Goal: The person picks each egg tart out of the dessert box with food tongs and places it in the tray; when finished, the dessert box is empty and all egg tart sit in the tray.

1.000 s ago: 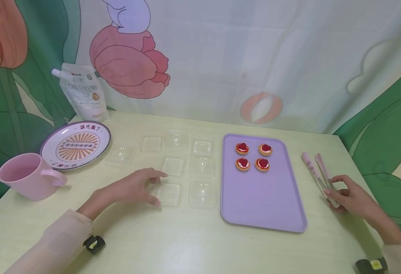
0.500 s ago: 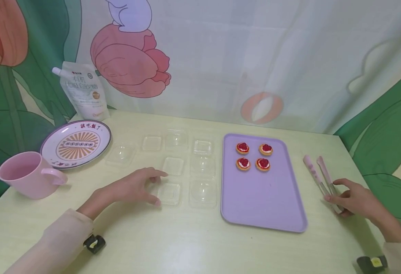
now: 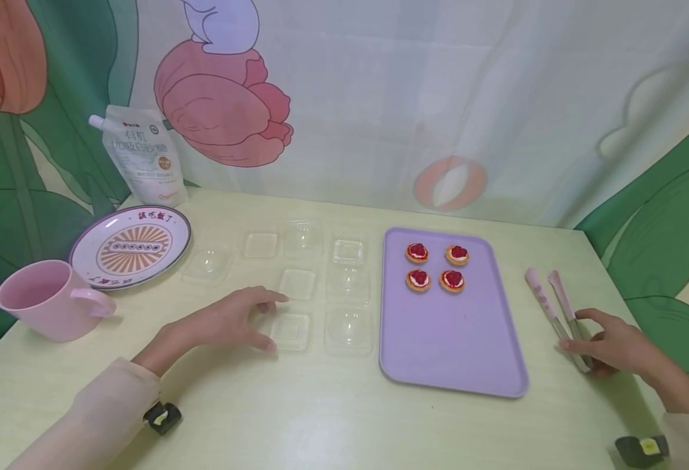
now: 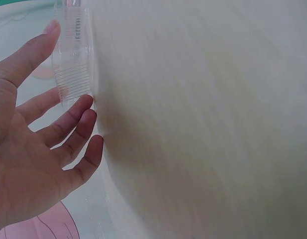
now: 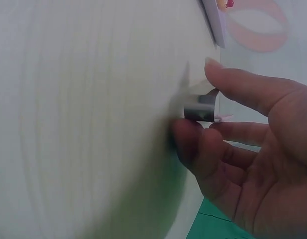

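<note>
My left hand (image 3: 229, 320) rests at the table with thumb and fingers spread, beside a clear plastic box (image 3: 292, 331). In the left wrist view its fingers are loosely bent next to the ribbed wall of that box (image 4: 72, 74). At the right, my right hand (image 3: 620, 346) holds the metal end of pink-handled tongs (image 3: 546, 307) between thumb and curled fingers. Their handles point away from me. The right wrist view shows the rounded metal tip of the tongs (image 5: 199, 108) between thumb and fingers. Several berry-topped tarts (image 3: 418, 280) sit on a purple tray (image 3: 450, 352).
More clear boxes and lids (image 3: 349, 329) stand in rows left of the tray. Further left are a white patterned plate (image 3: 174, 228), a pink mug (image 3: 50, 307) and a white spouted pouch (image 3: 144, 163). A printed curtain (image 3: 356, 117) hangs behind the table.
My right hand and the tongs have shifted slightly right and towards me, and the tongs' handles lie a little closer together. The left hand has stayed in place.
</note>
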A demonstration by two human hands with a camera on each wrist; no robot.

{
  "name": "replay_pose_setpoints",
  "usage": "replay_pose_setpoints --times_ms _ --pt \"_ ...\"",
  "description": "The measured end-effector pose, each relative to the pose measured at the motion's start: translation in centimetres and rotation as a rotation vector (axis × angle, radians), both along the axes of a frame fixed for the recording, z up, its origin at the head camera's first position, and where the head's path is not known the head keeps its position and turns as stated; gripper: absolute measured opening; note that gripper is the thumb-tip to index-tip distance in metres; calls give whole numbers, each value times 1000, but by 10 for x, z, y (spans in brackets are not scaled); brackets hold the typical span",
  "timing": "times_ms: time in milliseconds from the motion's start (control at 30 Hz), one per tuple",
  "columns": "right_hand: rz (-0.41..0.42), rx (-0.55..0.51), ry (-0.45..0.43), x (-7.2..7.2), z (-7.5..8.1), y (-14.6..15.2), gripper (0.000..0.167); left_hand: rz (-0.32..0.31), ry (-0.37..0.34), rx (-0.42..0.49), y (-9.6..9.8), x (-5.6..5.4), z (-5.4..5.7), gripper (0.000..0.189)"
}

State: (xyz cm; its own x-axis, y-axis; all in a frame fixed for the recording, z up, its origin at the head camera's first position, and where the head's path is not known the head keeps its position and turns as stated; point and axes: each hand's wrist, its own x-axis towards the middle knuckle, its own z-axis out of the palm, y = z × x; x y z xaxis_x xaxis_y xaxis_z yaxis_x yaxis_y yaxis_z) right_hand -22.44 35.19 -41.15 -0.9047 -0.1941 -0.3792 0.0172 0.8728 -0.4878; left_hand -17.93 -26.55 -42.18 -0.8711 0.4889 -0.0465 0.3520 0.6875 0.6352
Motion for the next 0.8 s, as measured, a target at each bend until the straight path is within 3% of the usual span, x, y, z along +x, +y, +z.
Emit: replay_pose_setpoints --times_ms 567,800 --pt "-40 -26 -64 1 2 -12 90 -4 -24 -49 -1 -4 1 78" --pt "-67 -42 -38 0 4 -9 90 -9 -38 -84 -2 -5 5 79"
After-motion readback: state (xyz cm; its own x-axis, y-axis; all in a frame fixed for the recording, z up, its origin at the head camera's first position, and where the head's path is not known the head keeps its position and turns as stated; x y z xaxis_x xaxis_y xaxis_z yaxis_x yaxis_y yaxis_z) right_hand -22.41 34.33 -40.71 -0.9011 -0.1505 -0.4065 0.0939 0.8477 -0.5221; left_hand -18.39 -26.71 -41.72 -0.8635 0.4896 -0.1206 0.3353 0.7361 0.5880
